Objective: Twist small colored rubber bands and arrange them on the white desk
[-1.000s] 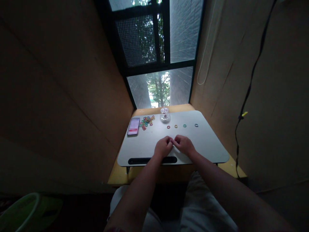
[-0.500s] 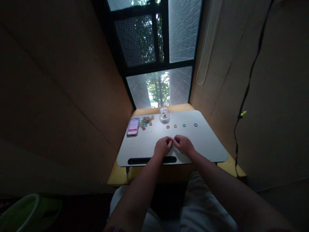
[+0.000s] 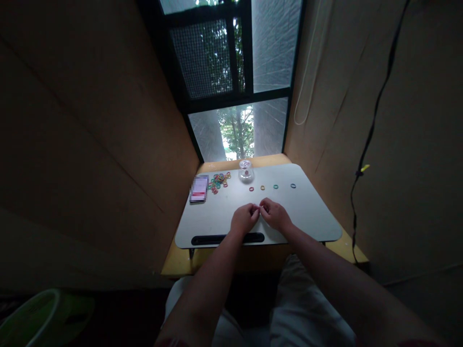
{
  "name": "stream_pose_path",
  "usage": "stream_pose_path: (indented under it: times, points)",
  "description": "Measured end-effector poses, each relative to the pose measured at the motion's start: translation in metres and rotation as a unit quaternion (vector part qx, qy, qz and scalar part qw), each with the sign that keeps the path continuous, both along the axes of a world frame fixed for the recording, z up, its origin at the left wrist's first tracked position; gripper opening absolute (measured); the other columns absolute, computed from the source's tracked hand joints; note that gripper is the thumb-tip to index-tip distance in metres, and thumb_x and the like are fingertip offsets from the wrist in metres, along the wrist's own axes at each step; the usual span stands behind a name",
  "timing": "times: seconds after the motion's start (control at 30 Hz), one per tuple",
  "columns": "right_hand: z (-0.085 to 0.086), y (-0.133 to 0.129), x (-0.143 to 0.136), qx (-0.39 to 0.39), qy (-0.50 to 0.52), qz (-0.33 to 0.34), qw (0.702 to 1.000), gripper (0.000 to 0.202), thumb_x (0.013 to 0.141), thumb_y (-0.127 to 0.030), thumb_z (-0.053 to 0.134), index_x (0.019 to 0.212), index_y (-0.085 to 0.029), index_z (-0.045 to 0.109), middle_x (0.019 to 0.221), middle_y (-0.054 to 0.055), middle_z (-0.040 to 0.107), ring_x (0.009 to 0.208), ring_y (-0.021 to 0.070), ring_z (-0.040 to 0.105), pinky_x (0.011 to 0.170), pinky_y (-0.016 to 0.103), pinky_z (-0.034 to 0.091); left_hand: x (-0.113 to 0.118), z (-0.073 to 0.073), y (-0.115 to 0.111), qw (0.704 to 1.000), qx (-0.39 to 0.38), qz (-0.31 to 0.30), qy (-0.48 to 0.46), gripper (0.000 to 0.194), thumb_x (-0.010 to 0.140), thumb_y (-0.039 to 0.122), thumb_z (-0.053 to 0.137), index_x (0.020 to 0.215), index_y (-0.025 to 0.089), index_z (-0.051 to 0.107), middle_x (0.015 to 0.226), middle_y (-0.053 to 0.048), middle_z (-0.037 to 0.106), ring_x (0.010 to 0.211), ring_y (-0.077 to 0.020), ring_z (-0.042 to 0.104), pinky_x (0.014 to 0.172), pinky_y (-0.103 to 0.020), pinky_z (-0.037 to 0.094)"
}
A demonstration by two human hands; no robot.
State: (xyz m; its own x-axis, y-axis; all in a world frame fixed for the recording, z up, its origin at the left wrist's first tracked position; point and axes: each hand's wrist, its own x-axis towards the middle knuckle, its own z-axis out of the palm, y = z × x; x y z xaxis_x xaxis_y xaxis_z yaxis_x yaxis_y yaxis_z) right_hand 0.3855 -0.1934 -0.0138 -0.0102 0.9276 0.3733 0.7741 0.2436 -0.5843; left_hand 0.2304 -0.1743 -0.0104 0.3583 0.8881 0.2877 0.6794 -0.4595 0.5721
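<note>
My left hand [image 3: 245,218] and my right hand [image 3: 275,214] meet fingertip to fingertip above the near half of the white lap table [image 3: 307,217]. Both are closed in a pinch, and whatever is between the fingers is too small to make out. Just beyond them lie small coloured bands in a spaced row: a red band [image 3: 251,189], a yellow band [image 3: 262,188], a green band [image 3: 276,186] and a dark blue band [image 3: 293,185]. A loose pile of mixed coloured bands [image 3: 219,180] sits at the back left.
A clear round jar [image 3: 246,174] stands at the table's back edge. A phone [image 3: 198,188] with a blurred screen lies at the left edge. Along the front runs a black slot [image 3: 210,239]. Walls rise on both sides, and a dark cord [image 3: 372,120] hangs at right.
My right hand's fingers have lifted and spread slightly from their tighter pinch. My left hand stays almost in place, and the bands on the table have not moved.
</note>
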Motion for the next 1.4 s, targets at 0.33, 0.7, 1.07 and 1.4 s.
stream_pose_path:
  times: [0.33,0.7,1.07,1.4]
  points:
    - [0.0027,-0.0013,0.0003,-0.003,-0.012,0.012,1.0,0.013,0.08,-0.028,0.049,0.08,-0.021,0.06,0.069,0.0,0.062,0.061,0.0135,0.051,0.058,0.024,0.032,0.0014,0.0066,-0.0035,0.999,-0.032,0.023,-0.004,0.019,0.085,0.035,0.054,0.09,0.022,0.065,0.082,-0.002,0.069,0.074,-0.0147,0.061,0.066,-0.026,0.042]
    - [0.0008,0.0006,-0.001,-0.012,-0.028,-0.005,1.0,0.013,0.082,-0.025,0.048,0.082,-0.021,0.06,0.071,0.001,0.062,0.064,0.014,0.052,0.06,0.024,0.031,0.0028,0.0075,-0.0046,0.999,-0.032,0.036,-0.007,0.017,0.086,0.035,0.052,0.089,0.021,0.063,0.083,-0.002,0.068,0.075,-0.0147,0.06,0.067,-0.026,0.042]
    - [0.0005,0.0009,-0.0019,-0.022,-0.039,-0.013,0.999,0.013,0.084,-0.026,0.048,0.085,-0.021,0.061,0.073,0.002,0.063,0.066,0.0146,0.053,0.06,0.025,0.031,0.0026,0.0098,-0.0053,0.998,-0.038,0.042,0.001,0.018,0.088,0.034,0.049,0.092,0.02,0.059,0.087,-0.004,0.067,0.078,-0.0155,0.06,0.069,-0.027,0.041]
    - [0.0016,0.0007,-0.0013,-0.023,-0.028,-0.005,0.999,0.011,0.08,-0.023,0.049,0.083,-0.021,0.06,0.073,0.001,0.063,0.067,0.0147,0.053,0.062,0.025,0.033,0.0016,0.007,-0.0041,0.999,-0.032,0.034,-0.016,0.014,0.085,0.032,0.053,0.089,0.021,0.06,0.083,-0.002,0.066,0.074,-0.0135,0.058,0.067,-0.025,0.042]
